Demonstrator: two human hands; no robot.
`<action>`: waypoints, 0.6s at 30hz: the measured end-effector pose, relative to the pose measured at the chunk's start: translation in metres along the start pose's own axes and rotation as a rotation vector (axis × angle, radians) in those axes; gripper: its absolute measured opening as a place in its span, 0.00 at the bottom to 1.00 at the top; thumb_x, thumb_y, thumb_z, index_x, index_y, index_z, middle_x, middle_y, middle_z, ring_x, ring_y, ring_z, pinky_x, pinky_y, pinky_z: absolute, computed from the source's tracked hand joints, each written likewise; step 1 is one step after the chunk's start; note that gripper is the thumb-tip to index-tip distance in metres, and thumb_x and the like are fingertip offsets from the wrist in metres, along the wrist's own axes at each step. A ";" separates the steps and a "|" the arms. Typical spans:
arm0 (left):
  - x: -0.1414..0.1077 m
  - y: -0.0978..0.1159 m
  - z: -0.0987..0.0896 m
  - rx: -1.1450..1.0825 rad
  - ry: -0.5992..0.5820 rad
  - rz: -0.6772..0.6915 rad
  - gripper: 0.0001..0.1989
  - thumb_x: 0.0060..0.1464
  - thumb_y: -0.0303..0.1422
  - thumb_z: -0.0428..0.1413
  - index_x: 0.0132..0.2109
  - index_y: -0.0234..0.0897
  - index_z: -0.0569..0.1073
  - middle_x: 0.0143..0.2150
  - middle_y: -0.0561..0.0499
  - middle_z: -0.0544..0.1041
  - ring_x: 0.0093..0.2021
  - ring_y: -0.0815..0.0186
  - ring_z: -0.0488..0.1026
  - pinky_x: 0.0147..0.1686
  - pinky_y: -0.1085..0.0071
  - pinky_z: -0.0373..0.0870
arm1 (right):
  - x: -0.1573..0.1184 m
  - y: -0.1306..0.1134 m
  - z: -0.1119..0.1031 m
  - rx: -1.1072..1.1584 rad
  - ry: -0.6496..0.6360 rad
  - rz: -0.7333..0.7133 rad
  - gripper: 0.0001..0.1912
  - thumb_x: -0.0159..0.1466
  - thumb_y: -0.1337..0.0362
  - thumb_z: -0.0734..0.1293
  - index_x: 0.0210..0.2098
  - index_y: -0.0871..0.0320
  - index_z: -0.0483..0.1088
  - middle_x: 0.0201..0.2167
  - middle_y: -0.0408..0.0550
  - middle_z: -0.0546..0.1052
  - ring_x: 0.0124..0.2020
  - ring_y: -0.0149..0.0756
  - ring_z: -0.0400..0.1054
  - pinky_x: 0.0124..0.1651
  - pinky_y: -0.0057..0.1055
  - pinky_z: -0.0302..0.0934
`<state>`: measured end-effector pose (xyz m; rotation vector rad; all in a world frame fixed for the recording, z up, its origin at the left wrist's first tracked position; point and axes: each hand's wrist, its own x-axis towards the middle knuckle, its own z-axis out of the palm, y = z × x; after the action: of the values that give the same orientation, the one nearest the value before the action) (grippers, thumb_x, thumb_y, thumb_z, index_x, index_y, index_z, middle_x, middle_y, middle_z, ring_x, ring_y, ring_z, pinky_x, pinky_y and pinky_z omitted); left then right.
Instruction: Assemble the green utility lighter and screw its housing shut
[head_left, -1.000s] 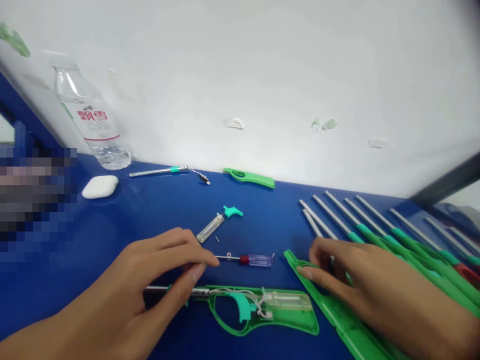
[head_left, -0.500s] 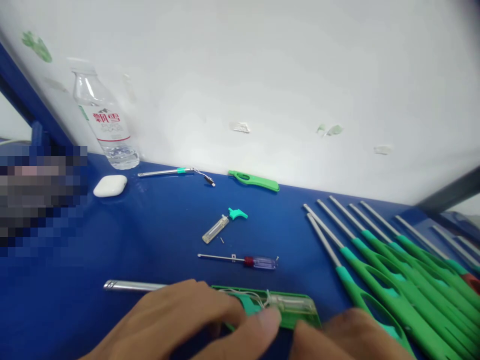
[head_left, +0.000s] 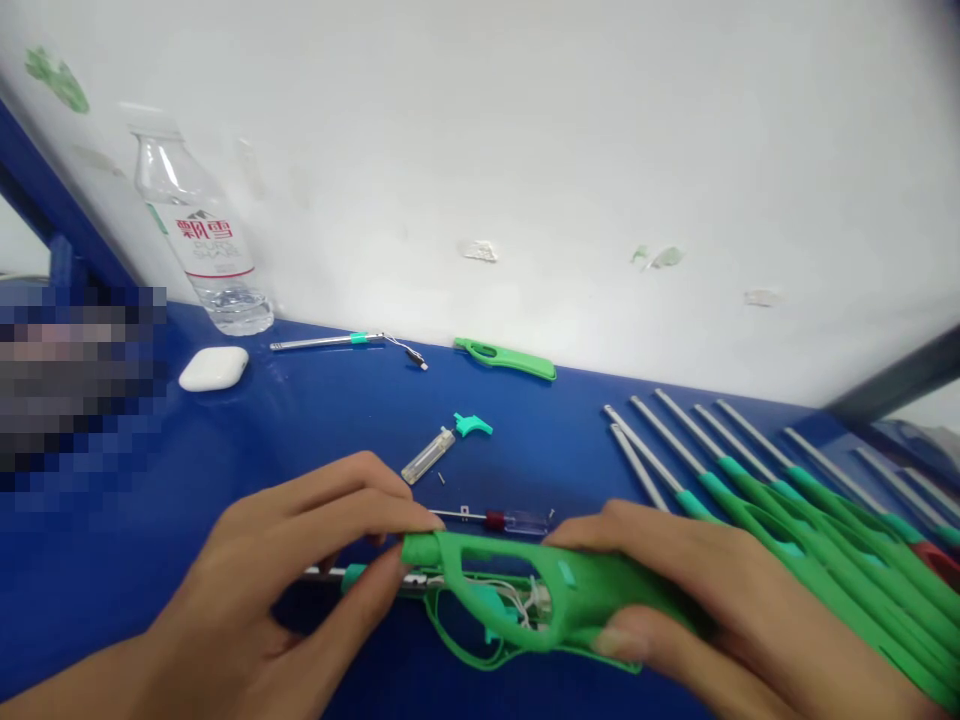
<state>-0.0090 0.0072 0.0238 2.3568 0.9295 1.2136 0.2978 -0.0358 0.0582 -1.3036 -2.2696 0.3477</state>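
Note:
My left hand [head_left: 300,560] pinches the narrow front end of a green lighter casing half [head_left: 592,590] between thumb and fingertips. Around the wide handle end of that casing half, my right hand [head_left: 690,600] is closed, thumb at the near edge. The casing half is held just over the matching lower half [head_left: 480,662], with a gap between them. Inside the lower half, white wires [head_left: 514,595] and a teal trigger [head_left: 495,612] show through the opening. A metal tube [head_left: 324,574] runs left from it, partly behind my left hand.
Behind my hands lie a screwdriver [head_left: 517,521], a clear fuel tank [head_left: 427,457], a loose teal trigger [head_left: 472,426] and a small screw [head_left: 441,478]. Farther back are a lighter tube with wires [head_left: 322,343] and a green casing [head_left: 517,362]. Several assembled lighters [head_left: 825,560] lie right; a bottle [head_left: 214,250] stands left.
A green casing half has come into both hands and now covers much of the open lower half. My left hand has shifted left to the casing's front end; my right hand has risen.

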 end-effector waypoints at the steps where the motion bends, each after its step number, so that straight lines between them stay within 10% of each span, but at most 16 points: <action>1: 0.003 -0.002 0.001 0.013 -0.026 0.013 0.17 0.68 0.23 0.56 0.52 0.52 0.79 0.45 0.59 0.84 0.41 0.69 0.83 0.39 0.77 0.79 | 0.003 0.001 -0.001 -0.029 -0.019 -0.025 0.27 0.82 0.36 0.56 0.54 0.41 0.81 0.46 0.44 0.89 0.42 0.41 0.87 0.42 0.28 0.81; 8: 0.002 0.000 0.002 0.257 -0.183 0.083 0.21 0.67 0.24 0.52 0.58 0.49 0.80 0.52 0.53 0.87 0.52 0.62 0.85 0.66 0.64 0.79 | 0.006 0.008 0.008 -0.255 -0.030 -0.196 0.27 0.85 0.44 0.55 0.49 0.51 0.79 0.37 0.41 0.86 0.28 0.35 0.83 0.29 0.31 0.73; 18: -0.010 0.000 0.004 0.292 -0.289 0.125 0.20 0.68 0.24 0.53 0.60 0.49 0.79 0.55 0.53 0.85 0.56 0.61 0.84 0.74 0.59 0.72 | 0.000 0.008 0.014 -0.339 -0.130 -0.240 0.23 0.84 0.45 0.60 0.46 0.51 0.79 0.38 0.42 0.84 0.37 0.41 0.82 0.40 0.38 0.72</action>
<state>-0.0103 0.0003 0.0158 2.7619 0.9242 0.7876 0.2961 -0.0312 0.0429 -1.1704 -2.6473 -0.0416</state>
